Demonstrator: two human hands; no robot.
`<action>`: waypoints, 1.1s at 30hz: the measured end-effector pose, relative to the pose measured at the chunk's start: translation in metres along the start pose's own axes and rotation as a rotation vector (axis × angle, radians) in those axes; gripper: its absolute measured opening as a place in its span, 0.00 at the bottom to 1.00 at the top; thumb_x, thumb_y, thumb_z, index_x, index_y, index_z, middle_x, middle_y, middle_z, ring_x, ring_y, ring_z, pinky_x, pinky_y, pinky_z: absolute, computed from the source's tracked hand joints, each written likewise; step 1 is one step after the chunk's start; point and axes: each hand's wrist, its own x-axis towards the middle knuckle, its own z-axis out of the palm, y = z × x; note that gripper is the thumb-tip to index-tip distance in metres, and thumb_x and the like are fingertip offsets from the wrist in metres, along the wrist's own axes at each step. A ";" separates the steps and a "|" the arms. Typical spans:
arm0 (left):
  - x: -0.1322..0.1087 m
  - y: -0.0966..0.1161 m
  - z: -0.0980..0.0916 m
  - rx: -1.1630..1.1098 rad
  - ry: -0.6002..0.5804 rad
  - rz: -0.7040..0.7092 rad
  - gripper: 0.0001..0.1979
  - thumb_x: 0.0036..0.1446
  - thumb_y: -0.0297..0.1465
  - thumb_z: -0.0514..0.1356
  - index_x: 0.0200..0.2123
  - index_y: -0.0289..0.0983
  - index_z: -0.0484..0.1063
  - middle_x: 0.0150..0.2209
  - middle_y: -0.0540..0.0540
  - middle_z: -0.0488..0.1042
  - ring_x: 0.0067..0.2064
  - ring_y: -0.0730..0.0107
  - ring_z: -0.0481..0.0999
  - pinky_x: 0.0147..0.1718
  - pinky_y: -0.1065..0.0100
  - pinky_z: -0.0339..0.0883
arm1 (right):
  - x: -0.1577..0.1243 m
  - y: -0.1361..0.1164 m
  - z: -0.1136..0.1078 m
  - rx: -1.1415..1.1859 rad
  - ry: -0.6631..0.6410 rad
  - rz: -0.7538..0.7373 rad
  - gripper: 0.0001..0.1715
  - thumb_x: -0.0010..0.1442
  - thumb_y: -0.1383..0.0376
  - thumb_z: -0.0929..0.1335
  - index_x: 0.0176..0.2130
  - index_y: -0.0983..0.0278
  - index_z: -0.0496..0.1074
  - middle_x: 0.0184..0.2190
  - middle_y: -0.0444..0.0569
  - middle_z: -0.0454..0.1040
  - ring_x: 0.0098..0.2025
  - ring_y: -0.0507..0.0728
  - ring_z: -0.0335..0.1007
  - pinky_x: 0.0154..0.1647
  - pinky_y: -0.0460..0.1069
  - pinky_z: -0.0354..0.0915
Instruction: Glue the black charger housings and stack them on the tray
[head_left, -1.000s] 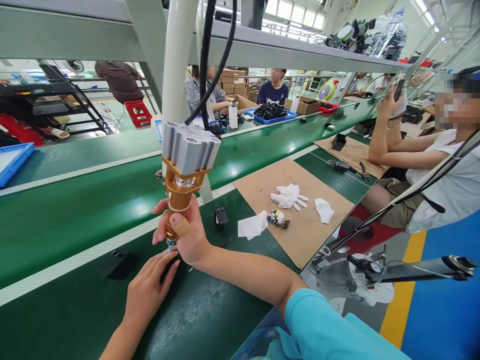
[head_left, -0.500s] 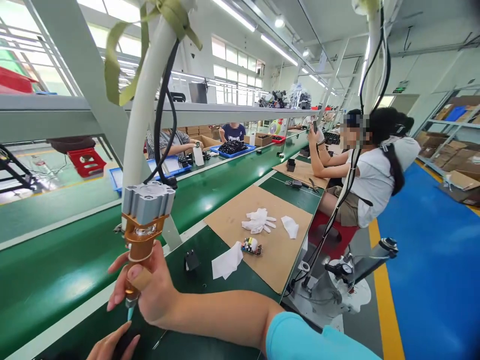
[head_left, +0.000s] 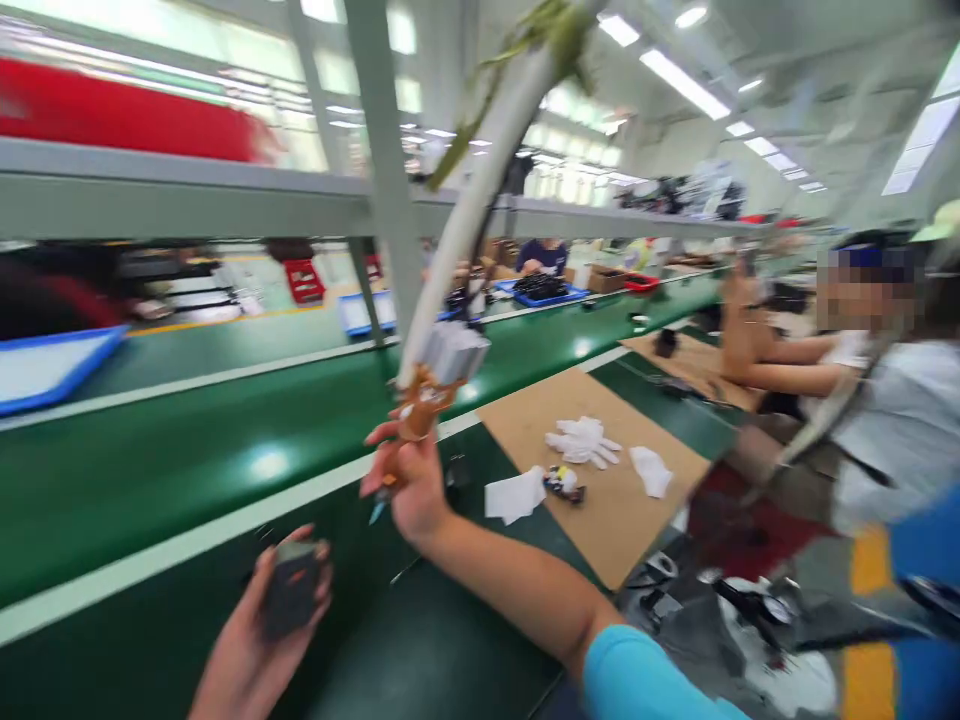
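Observation:
At the lower left my left hand (head_left: pixel 262 620) grips a small black box-shaped case (head_left: pixel 291 592), which has a small reddish mark on its face; it looks like a power adapter housing. My right hand (head_left: pixel 420 490) is wrapped round a hanging dispensing valve (head_left: pixel 420 400) with a copper-coloured body and a silver block on top. Its thin blue nozzle tip (head_left: pixel 377 508) points down, apart from the case. Just behind my right hand stands another black case (head_left: pixel 455 472), partly hidden and blurred.
A brown cardboard sheet (head_left: pixel 517 412) carries a white glove (head_left: pixel 583 440), a small circuit board (head_left: pixel 564 484) and white paper (head_left: pixel 651 471). A green conveyor belt (head_left: pixel 300 420) runs beyond the bench. A co-worker (head_left: pixel 892 400) sits at the right. A white hose (head_left: pixel 480 200) hangs overhead.
The view has swung left. My left hand has come into fuller view with the black case, now apart from the nozzle. My right hand still holds the valve.

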 end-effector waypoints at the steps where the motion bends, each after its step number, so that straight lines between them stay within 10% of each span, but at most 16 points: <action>1: -0.006 0.011 0.007 -0.162 -0.016 -0.147 0.19 0.59 0.49 0.54 0.43 0.42 0.70 0.31 0.47 0.76 0.23 0.71 0.72 0.17 0.70 0.66 | -0.001 -0.003 -0.001 0.038 0.002 0.013 0.15 0.55 0.50 0.64 0.37 0.57 0.65 0.33 0.36 0.71 0.17 0.41 0.63 0.20 0.42 0.62; 15: -0.018 0.033 0.023 -0.589 -0.158 -0.099 0.14 0.59 0.43 0.59 0.42 0.40 0.67 0.31 0.50 0.72 0.22 0.73 0.73 0.13 0.75 0.66 | 0.000 -0.007 -0.010 -0.012 -0.049 0.008 0.19 0.58 0.50 0.65 0.47 0.55 0.65 0.37 0.43 0.67 0.21 0.46 0.61 0.22 0.46 0.64; 33: -0.020 0.030 0.023 -0.332 -0.019 -0.041 0.19 0.55 0.47 0.61 0.43 0.42 0.64 0.34 0.51 0.73 0.26 0.72 0.75 0.21 0.70 0.71 | 0.001 -0.007 -0.009 0.013 -0.053 0.002 0.20 0.58 0.51 0.66 0.47 0.56 0.66 0.36 0.42 0.68 0.20 0.45 0.62 0.21 0.46 0.63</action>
